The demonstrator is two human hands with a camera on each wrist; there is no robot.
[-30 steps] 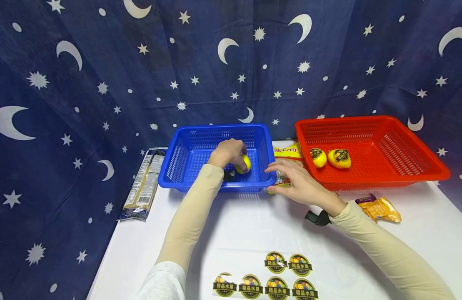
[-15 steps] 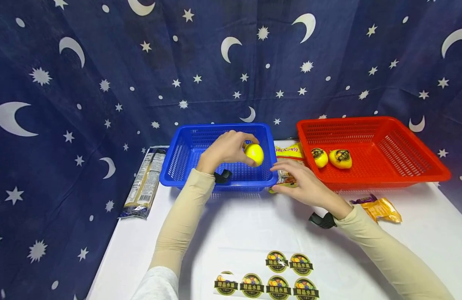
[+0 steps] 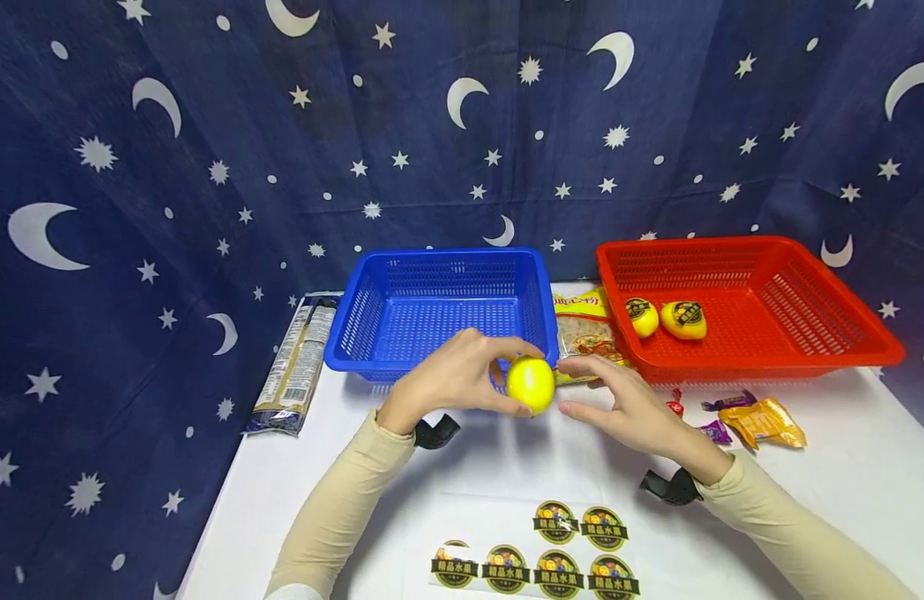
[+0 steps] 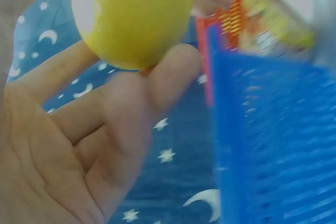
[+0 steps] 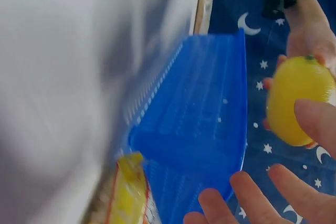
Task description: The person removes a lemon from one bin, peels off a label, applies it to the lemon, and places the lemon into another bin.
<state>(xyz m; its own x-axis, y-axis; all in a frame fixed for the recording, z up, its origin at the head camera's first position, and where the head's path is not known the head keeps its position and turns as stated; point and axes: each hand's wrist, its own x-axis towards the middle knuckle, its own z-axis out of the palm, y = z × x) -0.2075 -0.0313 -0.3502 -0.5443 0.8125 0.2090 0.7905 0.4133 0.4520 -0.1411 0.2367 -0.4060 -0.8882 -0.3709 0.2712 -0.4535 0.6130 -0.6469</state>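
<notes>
My left hand (image 3: 499,377) grips a plain yellow lemon (image 3: 531,384) above the white table, just in front of the blue basket (image 3: 372,333), which holds nothing. In the left wrist view the lemon (image 4: 131,14) rests on my curled fingers (image 4: 157,87). My right hand (image 3: 581,386) is beside the lemon on its right, fingers relaxed and spread; I cannot tell whether they touch it. The right wrist view shows the lemon (image 5: 299,98) next to my fingertips (image 5: 252,198). Two stickered lemons (image 3: 641,317) (image 3: 683,319) lie in the red basket (image 3: 806,333).
A sheet of round fruit stickers (image 3: 536,554) lies at the table's near edge. A long noodle packet (image 3: 297,367) sits left of the blue basket, a yellow food bag (image 3: 581,321) lies between the baskets, and candy wrappers (image 3: 761,419) lie at the right.
My left hand lifted the lemon out of the blue basket and brought it toward me, over the table. My right hand left the bag between the baskets and came beside the lemon.
</notes>
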